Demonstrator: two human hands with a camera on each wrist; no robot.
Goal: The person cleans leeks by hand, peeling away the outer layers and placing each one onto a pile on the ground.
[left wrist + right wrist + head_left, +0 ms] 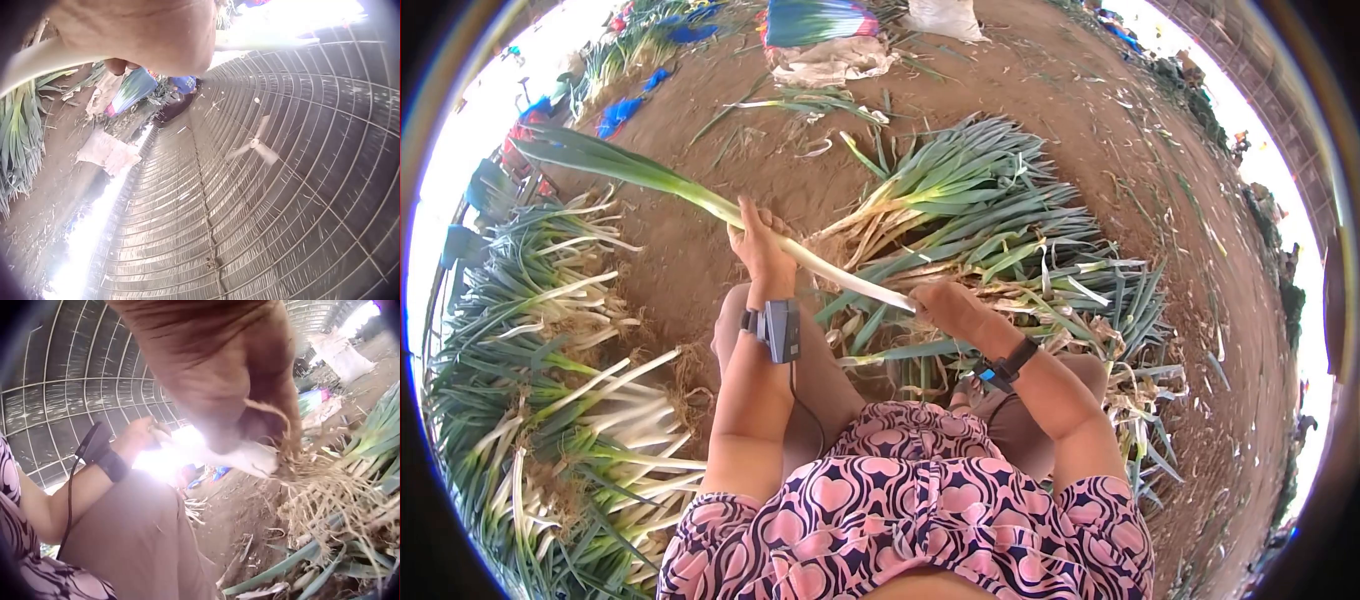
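Your left hand point(762, 245) curls its fingers closely round a leek point(840, 274), your right hand point(953, 308) pinching its root end near a heap of leeks point(1000, 190).

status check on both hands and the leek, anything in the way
Left hand grips leek mid-length. Right hand holds its root end. Leek pile close by right hand; nothing visibly blocking.

A pink-and-navy patterned top point(970, 500), apparently brownish trousers point(125, 531) and black wrist straps point(1023, 352) are worn.
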